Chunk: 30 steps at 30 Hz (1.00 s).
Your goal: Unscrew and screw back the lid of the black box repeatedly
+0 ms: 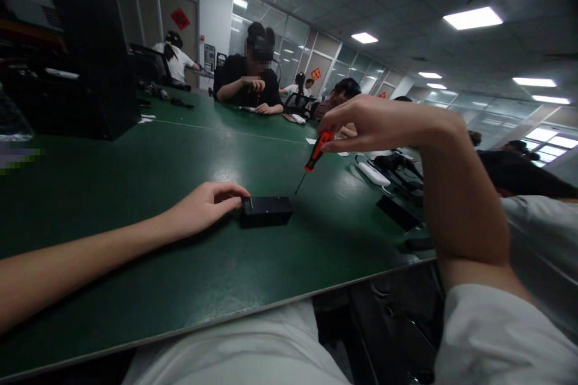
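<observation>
A small black rectangular box (271, 210) lies on the green table in front of me. My left hand (214, 204) rests at its left end, fingers and thumb closed on that end. A thin brass-coloured strip shows on the box top near my fingertips. In my right hand (356, 123) is a red and black screwdriver (318, 150), gripped by the handle between thumb and fingers. Its shaft slants down to the left, and the tip is apart from the box, a little above and to the right of it.
The green table (189, 289) ends at a pale front edge close to my lap. A tall black case (97, 42) stands at left. Right of the box are another black box (397, 212), a white device (372, 173) and dark cables. Across the table a person (248, 72) works.
</observation>
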Available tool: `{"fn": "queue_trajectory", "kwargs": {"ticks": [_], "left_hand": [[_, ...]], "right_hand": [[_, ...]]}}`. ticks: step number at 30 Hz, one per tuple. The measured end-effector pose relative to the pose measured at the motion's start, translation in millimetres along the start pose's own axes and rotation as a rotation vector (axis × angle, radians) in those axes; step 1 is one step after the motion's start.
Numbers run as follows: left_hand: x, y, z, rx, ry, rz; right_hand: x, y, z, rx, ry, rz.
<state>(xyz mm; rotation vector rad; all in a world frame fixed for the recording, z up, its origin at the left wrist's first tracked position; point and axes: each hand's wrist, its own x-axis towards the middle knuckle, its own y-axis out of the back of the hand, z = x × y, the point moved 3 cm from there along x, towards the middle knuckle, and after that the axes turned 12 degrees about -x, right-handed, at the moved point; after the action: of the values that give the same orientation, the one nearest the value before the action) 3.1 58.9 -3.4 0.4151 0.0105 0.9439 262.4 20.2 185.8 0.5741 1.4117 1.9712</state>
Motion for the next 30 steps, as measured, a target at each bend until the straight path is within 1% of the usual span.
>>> {"fn": "queue_trajectory", "kwargs": {"ticks": [4,10,23,30], "left_hand": [[0.6,0.4,-1.0,0.005,-0.003,0.004],[0.7,0.4,-1.9,0.001,0.009,-0.006],[-1.4,-2.3,4.6,0.003,-0.013,-0.018],[-1.6,-3.4,4.6,0.011,-0.018,-0.024]], "right_hand": [[-3.8,7.3,-5.5,0.031,0.016,0.039],[-0.7,9.4,-13.4,0.042,0.023,0.089],[6.5,4.1,-18.8,0.008,0.051,0.055],[6.3,3.5,-16.9,0.018,0.032,0.058]]}}
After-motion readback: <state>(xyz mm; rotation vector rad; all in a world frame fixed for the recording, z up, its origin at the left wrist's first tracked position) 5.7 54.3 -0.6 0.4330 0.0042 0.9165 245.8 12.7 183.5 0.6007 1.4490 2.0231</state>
